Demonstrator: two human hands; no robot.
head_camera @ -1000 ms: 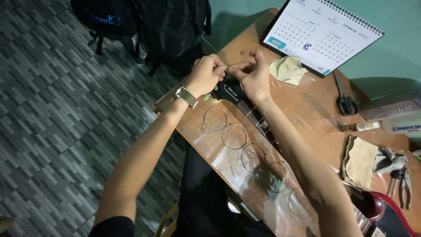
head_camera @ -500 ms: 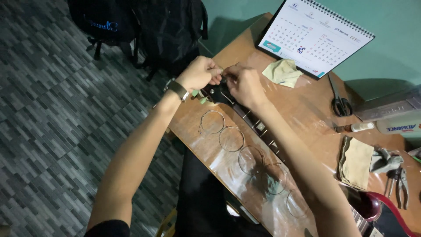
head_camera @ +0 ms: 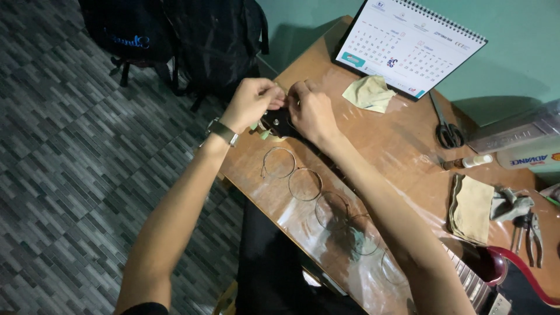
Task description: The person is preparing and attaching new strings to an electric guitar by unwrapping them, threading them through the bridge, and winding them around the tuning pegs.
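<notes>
Both hands meet at the black guitar headstock (head_camera: pixel 279 123) near the far left corner of the wooden table (head_camera: pixel 402 146). My left hand (head_camera: pixel 252 104), with a watch on the wrist, pinches at the headstock's top by the pale green tuning pegs (head_camera: pixel 263 133). My right hand (head_camera: pixel 310 109) grips the headstock from the right side. The guitar's neck runs under my right forearm to the red body (head_camera: pixel 513 274) at lower right. Several coiled guitar strings (head_camera: pixel 305 184) lie in a row along the table's front edge.
A desk calendar (head_camera: pixel 411 44) stands at the back, a yellow cloth (head_camera: pixel 368 93) before it. Scissors (head_camera: pixel 446 129), a small bottle (head_camera: pixel 473 161), a folded cloth (head_camera: pixel 471 209) and pliers (head_camera: pixel 528 228) lie to the right. Black backpacks (head_camera: pixel 192 41) sit on the tiled floor.
Both hands stay at the headstock, with small finger movements. The view has shifted slightly, so the table sits a little differently in frame.
</notes>
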